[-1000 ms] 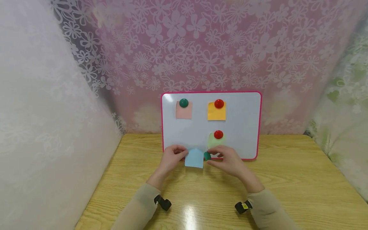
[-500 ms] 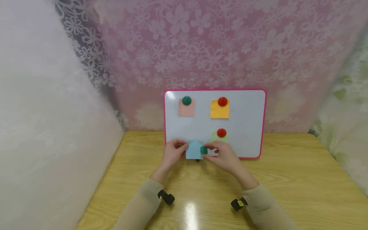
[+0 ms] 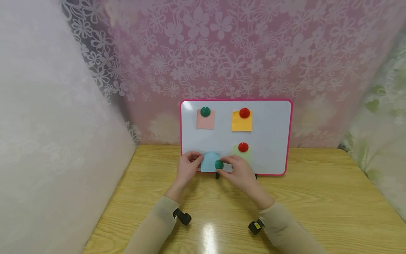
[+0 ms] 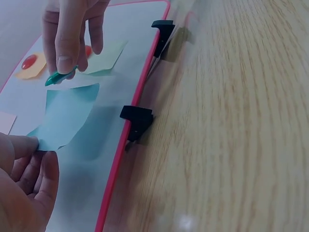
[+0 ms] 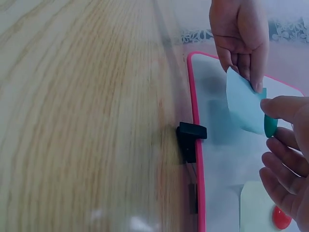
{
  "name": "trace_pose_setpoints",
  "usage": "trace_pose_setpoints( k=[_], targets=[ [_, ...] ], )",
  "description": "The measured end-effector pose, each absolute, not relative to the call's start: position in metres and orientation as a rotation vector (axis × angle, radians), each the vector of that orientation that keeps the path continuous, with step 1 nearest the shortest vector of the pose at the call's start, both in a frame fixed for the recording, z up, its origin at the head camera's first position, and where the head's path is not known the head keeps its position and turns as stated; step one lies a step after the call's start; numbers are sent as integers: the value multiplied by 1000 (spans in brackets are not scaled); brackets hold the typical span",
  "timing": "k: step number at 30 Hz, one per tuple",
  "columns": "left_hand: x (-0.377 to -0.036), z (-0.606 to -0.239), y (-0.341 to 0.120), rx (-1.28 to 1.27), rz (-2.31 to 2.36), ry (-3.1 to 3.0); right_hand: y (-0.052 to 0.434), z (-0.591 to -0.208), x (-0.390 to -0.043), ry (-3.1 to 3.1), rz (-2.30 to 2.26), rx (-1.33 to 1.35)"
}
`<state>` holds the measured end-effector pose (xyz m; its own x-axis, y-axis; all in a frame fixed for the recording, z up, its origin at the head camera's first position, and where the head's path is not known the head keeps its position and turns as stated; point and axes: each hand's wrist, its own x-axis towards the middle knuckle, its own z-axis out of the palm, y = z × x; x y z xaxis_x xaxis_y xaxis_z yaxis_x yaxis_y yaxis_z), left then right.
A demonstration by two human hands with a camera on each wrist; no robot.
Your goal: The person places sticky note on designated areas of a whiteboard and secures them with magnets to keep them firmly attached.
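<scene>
I see the left hand pinching the left edge of the blue note, fingers curled on the paper, holding it against the lower part of the whiteboard. Right hand pinches a green magnet between thumb and fingers, at the note's right side; I can't tell if it touches. No readable writing on any note or the board.
</scene>
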<state>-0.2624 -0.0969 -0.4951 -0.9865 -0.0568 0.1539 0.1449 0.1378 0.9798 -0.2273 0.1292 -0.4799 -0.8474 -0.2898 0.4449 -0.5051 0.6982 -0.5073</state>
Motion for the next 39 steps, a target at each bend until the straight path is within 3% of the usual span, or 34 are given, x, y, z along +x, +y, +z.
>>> trace_pose_setpoints(
  k=[39],
  targets=[
    [-277,-487,-101,-6,-1769,-2296,94,-471,-261,-2484,563,537]
  ],
)
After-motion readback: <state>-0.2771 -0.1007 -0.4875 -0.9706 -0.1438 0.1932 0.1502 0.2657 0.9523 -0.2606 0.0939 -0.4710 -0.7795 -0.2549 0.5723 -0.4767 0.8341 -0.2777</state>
